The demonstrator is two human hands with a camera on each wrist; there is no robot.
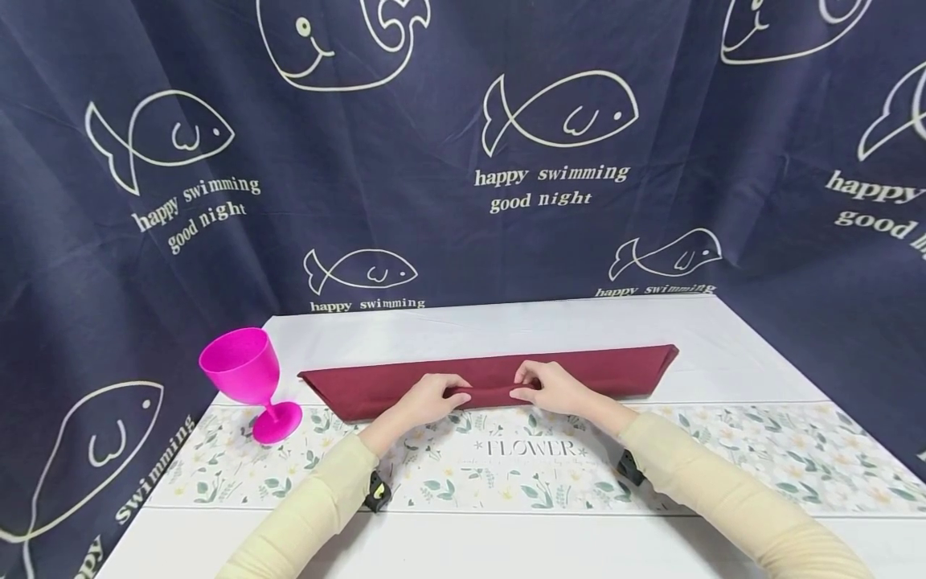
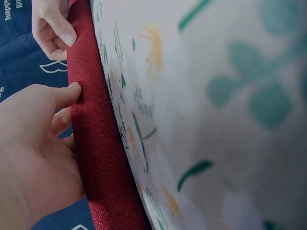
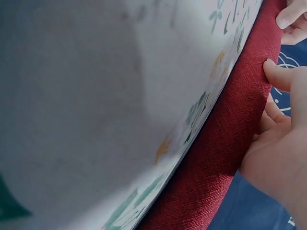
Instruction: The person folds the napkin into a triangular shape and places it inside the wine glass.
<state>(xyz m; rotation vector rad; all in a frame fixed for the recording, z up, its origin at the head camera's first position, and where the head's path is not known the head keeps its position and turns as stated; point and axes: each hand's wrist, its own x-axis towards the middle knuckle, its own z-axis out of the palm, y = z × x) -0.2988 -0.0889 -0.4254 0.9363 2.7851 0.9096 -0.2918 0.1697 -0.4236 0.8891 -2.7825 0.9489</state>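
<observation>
A dark red cloth [image 1: 579,371], folded into a long strip with slanted ends, lies across the table. Near its middle, my left hand [image 1: 436,396] pinches the front edge between thumb and fingers. My right hand [image 1: 555,388] pinches the same edge a short way to the right. Between the two hands the edge looks slightly raised or rolled. In the left wrist view, the left thumb lies on the near face of the red cloth [image 2: 98,120], with the fingers partly hidden behind it. The right wrist view shows the right thumb likewise on the cloth [image 3: 230,129].
A bright pink goblet [image 1: 242,370] stands left of the cloth. Beneath is a white table [image 1: 499,543] with a flower-print band [image 1: 506,474] lettered "FLOWER". A dark blue curtain [image 1: 434,209] with fish drawings hangs behind and at both sides.
</observation>
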